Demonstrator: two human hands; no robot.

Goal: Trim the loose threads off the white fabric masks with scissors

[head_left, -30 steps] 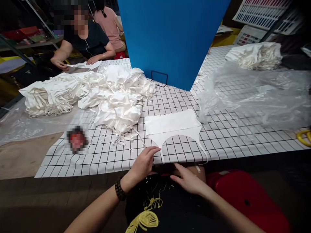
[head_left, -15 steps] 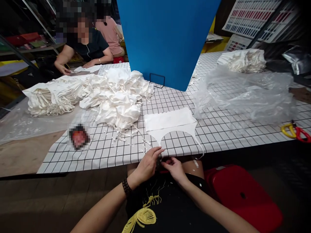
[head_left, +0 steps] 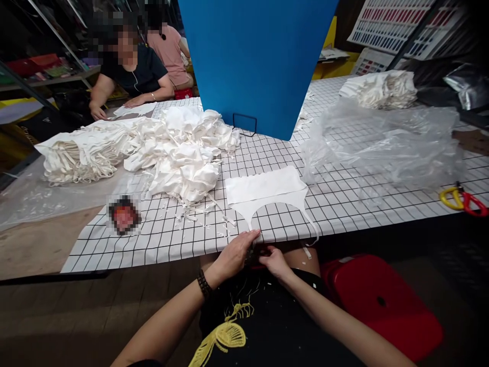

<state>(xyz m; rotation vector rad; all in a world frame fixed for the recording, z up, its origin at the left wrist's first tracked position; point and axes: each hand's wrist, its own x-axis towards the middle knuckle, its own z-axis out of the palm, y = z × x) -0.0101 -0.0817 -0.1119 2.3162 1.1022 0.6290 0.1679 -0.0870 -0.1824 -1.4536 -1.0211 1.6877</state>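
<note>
A white garment piece [head_left: 263, 189] with thin straps lies flat on the gridded cloth, close to the table's front edge. Its left strap runs down beneath the fingers of my left hand [head_left: 237, 252], which are pressed together on it at the edge. Just right of that, my right hand [head_left: 277, 263] is closed in a pinch below the table edge; what its fingertips hold is hidden. The other strap [head_left: 314, 227] curls loosely over the edge, to the right of both hands.
Heaped white garments [head_left: 183, 153] lie left, near a stacked bundle [head_left: 80, 158]. A blue panel [head_left: 255, 61] stands behind. Clear plastic [head_left: 389, 142], another bundle [head_left: 382, 87] and red-and-yellow scissors [head_left: 463, 199] are right. A red stool [head_left: 382, 306] stands beside me; a co-worker [head_left: 133, 76] sits across.
My right hand has shifted slightly to the right and down under the edge. My left hand stays by the strap, and the view has tilted a little.
</note>
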